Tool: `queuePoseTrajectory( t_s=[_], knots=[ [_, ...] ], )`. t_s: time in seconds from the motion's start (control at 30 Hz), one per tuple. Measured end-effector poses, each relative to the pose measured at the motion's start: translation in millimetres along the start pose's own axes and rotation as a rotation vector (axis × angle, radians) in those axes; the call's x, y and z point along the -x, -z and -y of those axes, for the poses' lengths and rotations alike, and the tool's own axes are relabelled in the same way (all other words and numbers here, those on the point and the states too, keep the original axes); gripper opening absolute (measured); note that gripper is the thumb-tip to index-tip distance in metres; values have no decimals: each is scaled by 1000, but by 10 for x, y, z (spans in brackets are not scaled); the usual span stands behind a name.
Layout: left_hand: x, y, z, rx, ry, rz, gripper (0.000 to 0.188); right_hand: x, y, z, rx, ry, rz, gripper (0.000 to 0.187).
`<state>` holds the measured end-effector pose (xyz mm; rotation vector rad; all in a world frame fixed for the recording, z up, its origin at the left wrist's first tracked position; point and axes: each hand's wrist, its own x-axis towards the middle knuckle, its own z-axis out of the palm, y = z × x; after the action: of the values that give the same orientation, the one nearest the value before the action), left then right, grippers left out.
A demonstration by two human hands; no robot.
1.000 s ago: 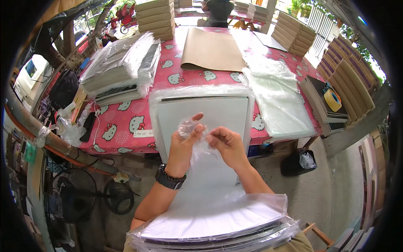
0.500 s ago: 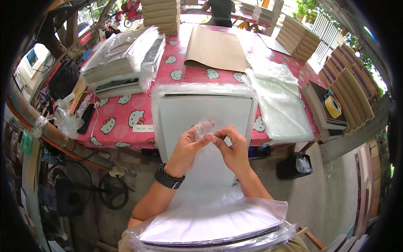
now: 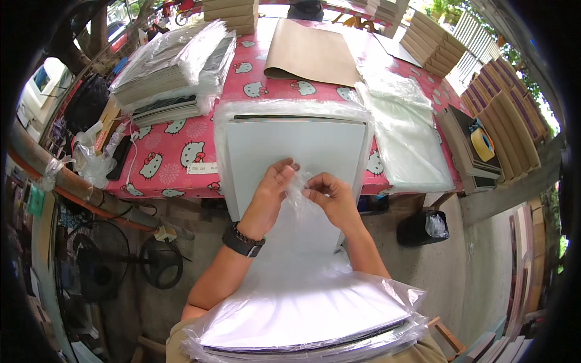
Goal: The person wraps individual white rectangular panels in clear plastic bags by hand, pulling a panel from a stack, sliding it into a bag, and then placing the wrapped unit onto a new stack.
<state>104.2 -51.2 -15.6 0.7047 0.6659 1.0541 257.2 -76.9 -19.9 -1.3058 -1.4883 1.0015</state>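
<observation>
A crumpled piece of clear plastic film [image 3: 297, 195] stretches between my two hands, over a pale board. My left hand [image 3: 270, 192], with a dark watch on the wrist, grips one side of the film, its fingers curled. With thumb and fingertips, my right hand [image 3: 331, 195] pinches the other side. Beneath them lies the pale grey-white board [image 3: 290, 142], on top of a plastic-wrapped stack that reaches over the table's front edge. Closer to me, a stack of white sheets in clear plastic [image 3: 302, 314] rests across my lap.
On the pink patterned tablecloth [image 3: 169, 172] stand plastic-wrapped stacks [image 3: 163, 72] at left, folded brown paper [image 3: 311, 54] behind and clear plastic bags [image 3: 408, 151] at right. Yellow tape [image 3: 482, 144] sits on boards. Below are a fan [image 3: 100, 260] and a black bin [image 3: 420, 228].
The film has become more bunched and now spans the gap between my hands. My right hand's fingertips have drawn away from my left thumb. The table sits slightly higher in the picture.
</observation>
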Motion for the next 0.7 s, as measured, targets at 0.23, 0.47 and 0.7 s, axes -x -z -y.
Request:
queuePoseTrajectory(
  t_s=[0.23,0.47,0.7],
  knots=[
    [1,123,160,-395,-51,105,29,11,-47,46,-254,44,-280,9],
    [62,-5,28,-241,-209,-10,26,60,-118,93,68,102,-119,11],
    [111,7,-27,-159,18,29,25,61,-127,87,-209,129,-299,9]
  ],
)
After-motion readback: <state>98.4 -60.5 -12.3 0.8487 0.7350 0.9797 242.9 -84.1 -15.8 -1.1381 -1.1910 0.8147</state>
